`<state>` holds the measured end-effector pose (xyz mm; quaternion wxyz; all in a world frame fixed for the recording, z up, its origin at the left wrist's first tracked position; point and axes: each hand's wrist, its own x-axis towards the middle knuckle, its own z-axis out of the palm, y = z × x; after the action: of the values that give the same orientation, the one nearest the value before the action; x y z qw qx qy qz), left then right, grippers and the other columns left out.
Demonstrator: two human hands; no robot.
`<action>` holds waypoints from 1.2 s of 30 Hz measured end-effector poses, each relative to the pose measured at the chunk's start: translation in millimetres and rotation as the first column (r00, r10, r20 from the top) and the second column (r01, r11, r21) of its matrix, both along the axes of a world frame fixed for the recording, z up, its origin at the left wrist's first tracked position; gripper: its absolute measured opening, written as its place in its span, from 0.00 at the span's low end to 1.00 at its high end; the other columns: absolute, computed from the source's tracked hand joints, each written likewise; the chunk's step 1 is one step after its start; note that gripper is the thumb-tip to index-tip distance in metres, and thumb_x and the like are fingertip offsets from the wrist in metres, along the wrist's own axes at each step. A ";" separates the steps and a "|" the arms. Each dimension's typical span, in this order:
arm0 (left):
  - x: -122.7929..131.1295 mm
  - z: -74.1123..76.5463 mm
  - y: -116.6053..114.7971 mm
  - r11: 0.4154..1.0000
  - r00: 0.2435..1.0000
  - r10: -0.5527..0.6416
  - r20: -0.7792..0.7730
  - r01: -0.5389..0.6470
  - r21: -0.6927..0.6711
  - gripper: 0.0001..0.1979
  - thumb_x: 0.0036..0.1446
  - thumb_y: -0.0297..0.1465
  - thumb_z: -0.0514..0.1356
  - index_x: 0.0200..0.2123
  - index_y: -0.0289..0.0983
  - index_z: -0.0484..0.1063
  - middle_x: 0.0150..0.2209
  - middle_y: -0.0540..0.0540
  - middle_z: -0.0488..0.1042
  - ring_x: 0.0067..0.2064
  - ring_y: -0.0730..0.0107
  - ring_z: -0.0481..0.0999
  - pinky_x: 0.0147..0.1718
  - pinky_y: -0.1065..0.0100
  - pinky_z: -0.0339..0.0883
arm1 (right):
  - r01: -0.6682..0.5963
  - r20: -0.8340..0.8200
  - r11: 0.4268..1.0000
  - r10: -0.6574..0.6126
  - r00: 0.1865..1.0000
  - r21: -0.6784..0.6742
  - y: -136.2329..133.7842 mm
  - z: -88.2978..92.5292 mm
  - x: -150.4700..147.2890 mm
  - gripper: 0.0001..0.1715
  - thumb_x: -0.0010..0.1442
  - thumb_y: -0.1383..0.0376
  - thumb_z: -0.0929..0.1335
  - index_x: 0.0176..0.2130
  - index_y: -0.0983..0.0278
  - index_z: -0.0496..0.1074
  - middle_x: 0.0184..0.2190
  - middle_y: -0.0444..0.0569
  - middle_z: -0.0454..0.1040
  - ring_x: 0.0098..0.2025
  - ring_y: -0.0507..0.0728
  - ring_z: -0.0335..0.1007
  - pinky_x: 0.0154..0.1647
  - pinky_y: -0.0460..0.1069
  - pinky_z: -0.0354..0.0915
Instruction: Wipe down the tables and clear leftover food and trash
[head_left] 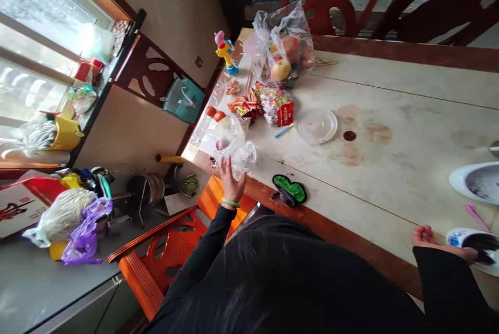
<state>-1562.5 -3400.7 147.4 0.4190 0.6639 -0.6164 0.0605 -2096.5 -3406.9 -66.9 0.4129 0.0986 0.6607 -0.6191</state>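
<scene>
My left hand, with a green bangle at the wrist, reaches to the near left edge of the table. Its fingers are stretched out against a crumpled clear plastic bag, which has something dark red inside. My right hand is at the right, palm turned up, with fingers loosely curled and the thumb held apart. That thumb overlaps the rim of a blue-and-white bowl with dark contents; whether it touches is unclear. Two tomatoes lie behind the bag.
Red snack packets, a bag of apples and a toy figure stand farther back. A clear lid, a green-and-black eye mask, a white dish and a pink stick lie on the table. An orange wooden chair is at left.
</scene>
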 end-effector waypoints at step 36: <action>-65.2 -43.6 -58.8 0.984 0.992 -0.122 -0.030 0.125 0.125 0.36 0.55 0.30 0.73 0.67 0.36 0.70 0.77 0.28 0.55 0.78 0.39 0.57 0.74 0.40 0.58 | -0.805 -0.594 0.343 0.547 0.590 -0.484 -104.4 161.3 311.3 0.31 0.61 0.38 0.68 0.42 0.61 0.79 0.42 0.50 0.81 0.48 0.61 0.77 0.55 0.56 0.74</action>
<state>-1627.6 -3459.5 103.8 0.3858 0.6503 -0.6544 -0.0124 -1785.2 -3511.3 94.4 0.5209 -0.4622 0.3996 -0.5961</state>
